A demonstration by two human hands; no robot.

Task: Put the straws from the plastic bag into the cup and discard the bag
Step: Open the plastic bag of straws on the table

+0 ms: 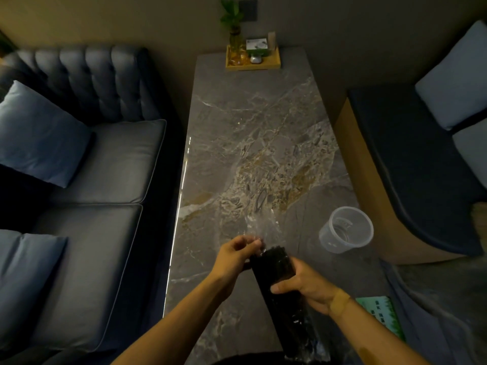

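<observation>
A bundle of black straws (274,264) sits inside a clear plastic bag (261,225), held above the near part of the marble table (250,143). My right hand (305,285) grips the bundle around its middle. My left hand (234,256) pinches the bag's loose clear top beside the straw ends. An empty clear plastic cup (346,229) stands upright on the table to the right, apart from both hands.
A wooden tray (253,60) with a plant vase and small boxes stands at the table's far end. A blue sofa (79,167) with cushions runs along the left, a dark bench seat (411,167) on the right. A green card (384,317) lies at the near right edge.
</observation>
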